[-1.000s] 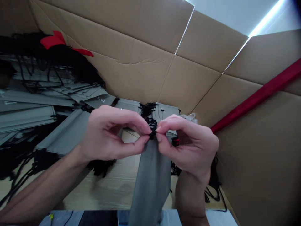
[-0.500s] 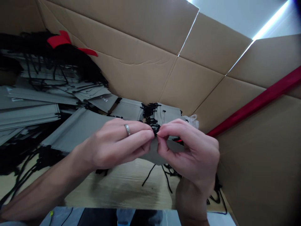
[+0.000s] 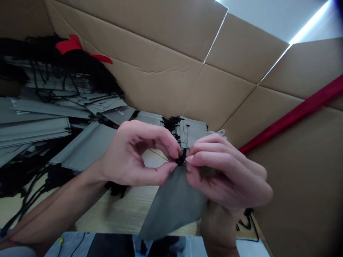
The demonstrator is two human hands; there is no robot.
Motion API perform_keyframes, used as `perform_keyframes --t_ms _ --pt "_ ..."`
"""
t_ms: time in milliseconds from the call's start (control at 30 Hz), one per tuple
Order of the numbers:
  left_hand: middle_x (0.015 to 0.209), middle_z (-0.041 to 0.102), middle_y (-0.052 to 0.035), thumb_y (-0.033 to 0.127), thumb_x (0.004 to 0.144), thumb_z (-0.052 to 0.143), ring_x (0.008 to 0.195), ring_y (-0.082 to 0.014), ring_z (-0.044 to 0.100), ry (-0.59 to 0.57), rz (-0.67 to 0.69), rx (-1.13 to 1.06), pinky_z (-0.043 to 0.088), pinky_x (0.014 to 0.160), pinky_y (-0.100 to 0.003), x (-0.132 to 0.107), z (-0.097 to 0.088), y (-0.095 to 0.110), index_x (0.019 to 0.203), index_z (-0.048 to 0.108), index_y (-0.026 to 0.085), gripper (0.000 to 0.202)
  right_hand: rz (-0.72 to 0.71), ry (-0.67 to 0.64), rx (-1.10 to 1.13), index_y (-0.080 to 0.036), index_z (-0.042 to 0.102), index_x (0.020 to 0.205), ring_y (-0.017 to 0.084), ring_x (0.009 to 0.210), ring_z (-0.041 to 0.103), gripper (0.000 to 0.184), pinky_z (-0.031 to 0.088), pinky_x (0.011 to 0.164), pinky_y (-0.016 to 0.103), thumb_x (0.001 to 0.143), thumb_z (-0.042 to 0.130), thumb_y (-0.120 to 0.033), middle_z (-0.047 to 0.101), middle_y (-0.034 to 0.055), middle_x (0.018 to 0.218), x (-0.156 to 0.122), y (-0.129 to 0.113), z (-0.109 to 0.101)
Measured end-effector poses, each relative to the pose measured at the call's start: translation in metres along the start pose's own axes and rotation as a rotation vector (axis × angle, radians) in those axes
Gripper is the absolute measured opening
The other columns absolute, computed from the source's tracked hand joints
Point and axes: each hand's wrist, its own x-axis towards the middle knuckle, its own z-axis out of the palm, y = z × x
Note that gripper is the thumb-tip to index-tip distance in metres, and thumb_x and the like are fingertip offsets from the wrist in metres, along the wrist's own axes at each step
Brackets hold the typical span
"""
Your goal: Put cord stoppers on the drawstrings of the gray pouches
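Note:
A grey fabric pouch (image 3: 171, 203) hangs in front of me, held at its top corner where a small black cord knot (image 3: 181, 159) sits. My left hand (image 3: 134, 153) pinches that knot between thumb and fingertips from the left. From the right, my right hand (image 3: 227, 176) pinches the same spot, its fingers curled over the pouch's upper edge. The two sets of fingertips almost touch at the knot.
Stacks of similar grey pouches (image 3: 34, 121) with black drawstrings fill the left side. A smaller pile of pouches (image 3: 187, 130) lies behind my hands. Brown cardboard walls (image 3: 160, 53) enclose the area, and a red bar (image 3: 294, 114) runs diagonally at right. Loose black cords (image 3: 29, 192) trail at lower left.
The pouch, bunched up behind my hands half a second ago, now hangs down again. My left hand has rolled back palm-inward, and my right hand's fingers have extended further over the pouch.

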Motion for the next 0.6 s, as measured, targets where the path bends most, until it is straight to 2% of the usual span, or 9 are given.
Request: perform_keyframes --t_ms 133,267,367,600 --pt "0.100 0.087 -0.0031 0.006 0.087 0.088 0.087 -0.0163 0.083 0.098 0.052 0.161 0.071 0.076 -0.024 0.000 0.003 0.000 0.098 0.080 0.022 0.021 -0.038 -0.001 -0.098 -0.024 0.077 0.102 0.023 0.078 0.077 0.031 0.067 0.067 0.038 0.087 0.081 0.003 0.081 0.0046 0.088 -0.002 0.004 -0.003" --pt "0.103 0.088 -0.0024 0.010 0.088 0.089 0.089 -0.0170 0.085 0.141 0.136 0.297 0.070 0.076 -0.026 -0.001 0.005 0.001 0.092 0.080 0.022 0.016 -0.076 -0.017 -0.136 -0.021 0.077 0.104 0.022 0.081 0.075 0.030 0.066 0.071 0.038 0.088 0.079 0.005 0.080 0.0056 0.090 -0.003 0.009 -0.004" --pt "0.102 0.089 -0.0001 0.008 0.087 0.090 0.087 -0.0155 0.085 0.161 0.148 0.325 0.069 0.074 -0.024 -0.001 0.006 0.002 0.091 0.080 0.022 0.018 -0.057 -0.014 -0.146 -0.021 0.076 0.101 0.021 0.079 0.074 0.030 0.065 0.071 0.037 0.087 0.078 0.007 0.078 0.0052 0.088 -0.003 0.011 -0.003" --pt "0.104 0.089 -0.0011 0.011 0.090 0.089 0.089 -0.0169 0.085 0.161 0.123 0.287 0.070 0.076 -0.027 0.000 0.006 -0.001 0.093 0.081 0.024 0.016 -0.046 -0.027 -0.167 -0.020 0.077 0.103 0.021 0.081 0.075 0.027 0.066 0.072 0.037 0.091 0.076 0.005 0.080 0.0058 0.090 -0.002 0.009 -0.004"
